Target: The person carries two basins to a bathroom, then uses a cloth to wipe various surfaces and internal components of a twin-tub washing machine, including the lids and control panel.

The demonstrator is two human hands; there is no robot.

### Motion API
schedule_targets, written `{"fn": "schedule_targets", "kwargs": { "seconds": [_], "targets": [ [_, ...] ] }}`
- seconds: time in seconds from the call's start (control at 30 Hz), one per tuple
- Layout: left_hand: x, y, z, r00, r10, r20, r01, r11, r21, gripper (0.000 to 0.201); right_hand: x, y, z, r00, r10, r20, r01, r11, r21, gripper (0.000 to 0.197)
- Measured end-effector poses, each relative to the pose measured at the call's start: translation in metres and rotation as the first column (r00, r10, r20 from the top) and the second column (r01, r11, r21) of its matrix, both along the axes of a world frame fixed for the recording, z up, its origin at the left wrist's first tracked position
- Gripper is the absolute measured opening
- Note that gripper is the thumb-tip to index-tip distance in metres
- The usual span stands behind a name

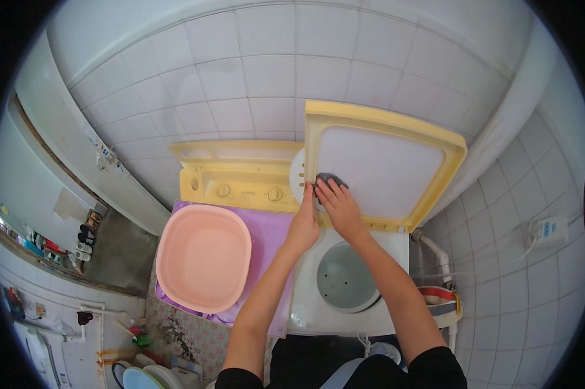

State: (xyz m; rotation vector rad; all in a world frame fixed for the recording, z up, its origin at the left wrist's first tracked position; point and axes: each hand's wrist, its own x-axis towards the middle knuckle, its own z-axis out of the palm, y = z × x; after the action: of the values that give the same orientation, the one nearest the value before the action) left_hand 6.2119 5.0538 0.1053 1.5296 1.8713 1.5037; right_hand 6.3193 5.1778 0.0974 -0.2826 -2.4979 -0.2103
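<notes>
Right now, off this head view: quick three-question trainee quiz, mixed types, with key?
1. Raised or shut: how does the yellow-framed lid stand?
2. True or false: the right hand has its fingers over the dark grey wad at the lid.
3. What sits on the purple cover, left of the round tub?

Key: 1. Raised. 2. True. 3. A pink basin.

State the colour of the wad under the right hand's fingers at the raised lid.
Dark grey; the wad shows best in the head view.
</notes>
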Motion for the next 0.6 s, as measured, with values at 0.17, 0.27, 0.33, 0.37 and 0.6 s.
{"fn": "schedule_targets", "kwargs": {
  "seconds": [0.17,0.27,0.33,0.37,0.6],
  "targets": [
    [0.006,0.003,-0.019,0.999,0.015,-0.052,-0.015,1.0,0.002,0.078,0.01,-0.011,-0.04,0.997,0.034,0.075,-0.031,0.998,-0.049,0.041],
    [0.014,0.003,-0.018,0.999,0.015,-0.032,-0.015,1.0,-0.011,0.077,0.02,-0.014,-0.057,0.996,0.038,0.083,-0.034,0.999,-0.041,0.039],
    [0.016,0.002,-0.019,0.999,0.02,-0.037,-0.02,1.0,0.0,0.077,0.021,-0.012,-0.056,0.991,0.034,0.126,-0.028,0.998,-0.049,0.037],
    [0.016,0.002,-0.02,0.999,0.019,-0.038,-0.018,1.0,0.007,0.077,0.023,-0.012,-0.055,0.988,0.029,0.149,-0.022,0.998,-0.051,0.036],
    [0.015,0.006,-0.032,0.984,0.035,-0.177,-0.039,0.999,-0.019,0.087,0.063,0.003,-0.06,0.995,0.009,0.097,-0.001,0.996,-0.089,0.035]
  ]
}}
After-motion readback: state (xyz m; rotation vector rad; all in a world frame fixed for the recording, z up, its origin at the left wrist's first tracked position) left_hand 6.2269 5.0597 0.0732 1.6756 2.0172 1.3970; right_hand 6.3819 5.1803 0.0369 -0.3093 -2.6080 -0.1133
